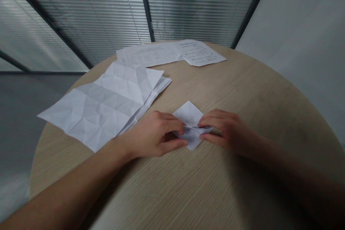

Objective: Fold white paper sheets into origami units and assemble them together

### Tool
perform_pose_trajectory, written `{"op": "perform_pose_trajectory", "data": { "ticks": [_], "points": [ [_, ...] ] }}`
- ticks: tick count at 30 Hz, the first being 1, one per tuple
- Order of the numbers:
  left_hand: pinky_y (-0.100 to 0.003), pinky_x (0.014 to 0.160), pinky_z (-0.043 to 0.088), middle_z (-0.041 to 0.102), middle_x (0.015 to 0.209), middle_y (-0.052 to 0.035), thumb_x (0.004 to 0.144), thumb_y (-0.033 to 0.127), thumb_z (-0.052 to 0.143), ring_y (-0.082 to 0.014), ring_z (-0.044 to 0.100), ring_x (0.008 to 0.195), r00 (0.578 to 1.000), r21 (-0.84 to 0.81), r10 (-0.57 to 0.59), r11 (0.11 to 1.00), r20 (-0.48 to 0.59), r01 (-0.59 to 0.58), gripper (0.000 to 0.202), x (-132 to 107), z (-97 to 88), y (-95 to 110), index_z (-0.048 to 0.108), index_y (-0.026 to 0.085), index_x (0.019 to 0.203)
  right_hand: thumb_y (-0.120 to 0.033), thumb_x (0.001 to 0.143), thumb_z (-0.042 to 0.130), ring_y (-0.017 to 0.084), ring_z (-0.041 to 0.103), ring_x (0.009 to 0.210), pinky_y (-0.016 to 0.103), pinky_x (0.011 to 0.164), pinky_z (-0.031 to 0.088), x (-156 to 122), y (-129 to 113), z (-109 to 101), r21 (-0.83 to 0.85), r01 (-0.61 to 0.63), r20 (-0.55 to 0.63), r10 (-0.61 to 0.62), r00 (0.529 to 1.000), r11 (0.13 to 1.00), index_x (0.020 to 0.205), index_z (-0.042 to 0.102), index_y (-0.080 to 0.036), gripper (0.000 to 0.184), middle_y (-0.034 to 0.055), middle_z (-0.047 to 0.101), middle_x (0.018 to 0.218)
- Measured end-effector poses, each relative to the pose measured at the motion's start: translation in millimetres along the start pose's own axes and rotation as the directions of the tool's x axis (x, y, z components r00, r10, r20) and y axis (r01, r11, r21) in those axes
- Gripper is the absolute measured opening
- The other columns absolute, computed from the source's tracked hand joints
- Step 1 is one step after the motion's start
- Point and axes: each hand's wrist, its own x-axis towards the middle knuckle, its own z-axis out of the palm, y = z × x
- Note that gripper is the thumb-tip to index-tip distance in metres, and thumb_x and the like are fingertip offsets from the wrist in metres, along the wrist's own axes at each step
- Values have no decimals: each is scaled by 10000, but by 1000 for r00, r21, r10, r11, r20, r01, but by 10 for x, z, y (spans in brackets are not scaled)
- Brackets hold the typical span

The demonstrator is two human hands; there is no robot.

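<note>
A small piece of white folded paper (189, 112) lies on the table in diamond form, with a raised crease running across its middle. My left hand (161, 133) grips its left side, fingers at the crease and thumb lower down near the front flap. On the opposite side, my right hand (222, 127) holds the right corner between curled fingers and thumb. Both hands are closed around the paper's edges. Parts of its left and right corners are hidden under my fingers.
A large creased white sheet (107, 97) lies on a stack of paper (151, 104) to the left. Printed sheets (201, 52) lie at the table's far edge. The wooden table (269, 90) has a rounded edge; windows with blinds (188, 7) stand behind it, a wall (304, 25) at right.
</note>
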Motion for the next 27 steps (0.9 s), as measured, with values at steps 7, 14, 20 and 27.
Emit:
{"op": "perform_pose_trajectory", "data": {
  "ticks": [7,14,20,27],
  "points": [
    [-207,582,459,619,716,18,890,102,535,-105,592,619,972,24,-160,986,-171,167,99,11,91,-98,597,170,854,-112,915,550,237,702,880,374,814,568,34,-2,92,-101,-213,-93,204,975,972,1074,695,-120,216,111,748,953],
    [-412,958,536,615,1319,-121,913,122,553,-255,620,1148,978,289,-134,941,-162,177,347,15,205,-201,610,181,1251,-77,907,544,276,647,1089,443,921,549,72,-46,205,-232,-281,-135,255,958,931,1291,637,-180,408,141,677,1219],
    [-519,1128,385,543,1479,-73,915,104,487,-288,468,1385,994,361,-73,932,84,39,503,37,236,-218,524,197,1408,-16,885,518,258,670,1042,423,883,534,90,-24,203,-326,-45,-64,25,998,944,1073,750,-176,338,97,752,1123],
    [-548,1110,405,586,1434,-78,977,192,454,-290,509,1345,986,283,-163,948,45,144,365,39,196,-206,608,200,1307,-63,855,563,244,698,938,408,880,541,28,-17,97,-197,-156,-87,141,986,968,863,756,-181,226,102,772,1013]
  ]
}}
